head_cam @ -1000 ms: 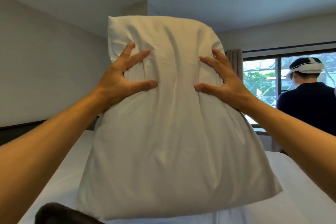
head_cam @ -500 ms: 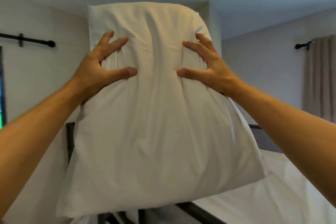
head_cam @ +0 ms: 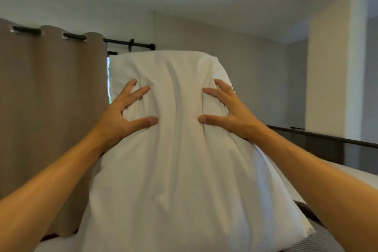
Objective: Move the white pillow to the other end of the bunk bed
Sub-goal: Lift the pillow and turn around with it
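The white pillow (head_cam: 180, 170) hangs upright in front of me, filling the middle of the head view. My left hand (head_cam: 124, 116) grips its upper left side with fingers dug into the fabric. On the upper right side, my right hand (head_cam: 227, 112) clutches it the same way. Both arms reach out from the lower corners. The pillow's bottom edge hangs just above the white mattress (head_cam: 351, 180) of the bunk bed, which shows at the right and along the bottom left.
A beige curtain (head_cam: 51, 108) on a black rod (head_cam: 131, 42) hangs close on the left. The bed's dark rail (head_cam: 327, 139) runs along the right side. A white wall and a pillar (head_cam: 327, 88) stand behind it. The ceiling is low overhead.
My view has swung round with the pillow held in both hands: the window and the other person are gone, and the curtain now stands at the left. The pillow sits lower in view.
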Action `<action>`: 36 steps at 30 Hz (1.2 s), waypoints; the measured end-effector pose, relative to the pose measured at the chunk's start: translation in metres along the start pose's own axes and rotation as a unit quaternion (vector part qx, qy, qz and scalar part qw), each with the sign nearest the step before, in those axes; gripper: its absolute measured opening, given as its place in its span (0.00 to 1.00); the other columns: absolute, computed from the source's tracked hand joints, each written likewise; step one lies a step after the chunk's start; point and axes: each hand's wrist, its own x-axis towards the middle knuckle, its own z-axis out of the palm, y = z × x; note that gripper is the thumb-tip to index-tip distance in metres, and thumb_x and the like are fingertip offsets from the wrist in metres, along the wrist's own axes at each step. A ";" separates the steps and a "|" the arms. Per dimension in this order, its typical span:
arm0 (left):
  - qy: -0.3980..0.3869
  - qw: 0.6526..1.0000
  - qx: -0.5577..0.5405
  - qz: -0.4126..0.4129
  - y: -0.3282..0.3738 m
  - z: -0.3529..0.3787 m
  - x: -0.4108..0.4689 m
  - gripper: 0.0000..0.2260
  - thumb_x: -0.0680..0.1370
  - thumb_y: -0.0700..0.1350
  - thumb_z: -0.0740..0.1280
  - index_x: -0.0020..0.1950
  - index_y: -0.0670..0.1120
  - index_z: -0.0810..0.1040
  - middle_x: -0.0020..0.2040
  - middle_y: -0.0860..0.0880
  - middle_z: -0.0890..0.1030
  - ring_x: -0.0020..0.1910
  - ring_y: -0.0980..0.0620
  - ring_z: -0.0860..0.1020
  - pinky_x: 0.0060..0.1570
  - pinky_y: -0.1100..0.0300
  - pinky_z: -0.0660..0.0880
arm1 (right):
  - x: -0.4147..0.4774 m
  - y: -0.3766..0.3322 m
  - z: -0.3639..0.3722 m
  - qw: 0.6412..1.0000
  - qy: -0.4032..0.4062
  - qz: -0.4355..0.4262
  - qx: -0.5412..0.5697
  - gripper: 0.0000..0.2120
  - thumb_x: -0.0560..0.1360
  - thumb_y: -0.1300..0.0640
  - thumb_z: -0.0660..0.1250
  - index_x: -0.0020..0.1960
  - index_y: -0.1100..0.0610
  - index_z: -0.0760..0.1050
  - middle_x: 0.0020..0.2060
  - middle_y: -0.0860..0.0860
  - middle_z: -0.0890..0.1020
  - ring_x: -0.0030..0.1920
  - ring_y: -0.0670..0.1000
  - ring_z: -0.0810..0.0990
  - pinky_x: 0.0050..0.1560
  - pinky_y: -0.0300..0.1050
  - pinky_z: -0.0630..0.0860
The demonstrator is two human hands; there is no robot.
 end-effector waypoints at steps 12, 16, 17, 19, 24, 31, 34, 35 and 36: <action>-0.009 0.989 0.068 -0.132 -0.094 -0.047 -0.106 0.38 0.64 0.60 0.76 0.73 0.63 0.68 0.77 0.68 0.56 0.75 0.64 0.58 0.69 0.64 0.58 | 0.001 0.029 0.179 0.988 -0.114 0.004 0.104 0.38 0.62 0.35 0.73 0.69 0.32 0.61 0.75 0.31 0.47 0.70 0.36 0.53 0.65 0.41 0.58; -0.025 0.980 0.099 -0.171 -0.112 -0.049 -0.124 0.39 0.62 0.66 0.74 0.72 0.68 0.66 0.77 0.69 0.55 0.75 0.63 0.58 0.71 0.60 0.57 | -0.001 0.047 0.218 0.981 -0.140 0.010 0.134 0.41 0.61 0.31 0.70 0.71 0.34 0.61 0.75 0.32 0.47 0.71 0.38 0.52 0.67 0.44 0.57; -0.027 0.978 0.105 -0.181 -0.115 -0.048 -0.126 0.39 0.61 0.67 0.73 0.71 0.69 0.66 0.77 0.69 0.55 0.74 0.63 0.58 0.71 0.60 0.57 | -0.001 0.052 0.225 0.980 -0.144 0.012 0.139 0.42 0.60 0.30 0.69 0.71 0.35 0.60 0.76 0.33 0.47 0.71 0.38 0.52 0.68 0.45 0.57; -0.031 0.973 0.118 -0.194 -0.121 -0.046 -0.129 0.40 0.61 0.69 0.73 0.71 0.69 0.66 0.77 0.69 0.54 0.74 0.64 0.58 0.71 0.60 0.57 | 0.000 0.061 0.238 0.978 -0.151 0.011 0.143 0.42 0.61 0.30 0.69 0.72 0.36 0.60 0.76 0.34 0.47 0.71 0.38 0.51 0.69 0.46 0.56; -0.032 0.965 0.144 -0.218 -0.139 -0.030 -0.130 0.40 0.64 0.61 0.75 0.75 0.61 0.66 0.78 0.65 0.55 0.74 0.64 0.57 0.71 0.61 0.56 | 0.005 0.086 0.257 0.972 -0.180 0.005 0.150 0.40 0.65 0.37 0.71 0.73 0.40 0.61 0.77 0.36 0.47 0.70 0.36 0.49 0.68 0.42 0.53; -0.022 0.959 0.157 -0.234 -0.159 -0.014 -0.129 0.40 0.65 0.60 0.74 0.76 0.59 0.66 0.80 0.61 0.55 0.75 0.62 0.56 0.72 0.60 0.56 | 0.019 0.114 0.273 0.970 -0.187 -0.010 0.155 0.40 0.65 0.37 0.71 0.73 0.43 0.62 0.77 0.39 0.48 0.72 0.38 0.50 0.70 0.44 0.54; -0.029 0.959 0.168 -0.227 -0.165 -0.011 -0.125 0.40 0.65 0.60 0.74 0.76 0.56 0.67 0.81 0.56 0.55 0.77 0.60 0.55 0.73 0.62 0.54 | 0.020 0.120 0.277 0.974 -0.175 -0.012 0.146 0.40 0.64 0.36 0.71 0.73 0.44 0.65 0.78 0.43 0.50 0.76 0.42 0.50 0.73 0.44 0.52; -0.036 0.958 0.172 -0.227 -0.168 -0.009 -0.125 0.40 0.66 0.61 0.74 0.76 0.56 0.67 0.81 0.55 0.55 0.78 0.59 0.54 0.74 0.63 0.53 | 0.020 0.123 0.279 0.974 -0.176 -0.009 0.143 0.40 0.64 0.36 0.71 0.72 0.44 0.65 0.78 0.44 0.50 0.76 0.44 0.50 0.74 0.45 0.53; -0.042 0.958 0.173 -0.226 -0.172 -0.008 -0.125 0.40 0.66 0.62 0.74 0.76 0.55 0.66 0.81 0.54 0.55 0.79 0.58 0.54 0.74 0.64 0.53 | 0.020 0.125 0.282 0.974 -0.177 -0.006 0.141 0.39 0.64 0.36 0.71 0.72 0.44 0.65 0.78 0.45 0.50 0.77 0.45 0.50 0.75 0.46 0.53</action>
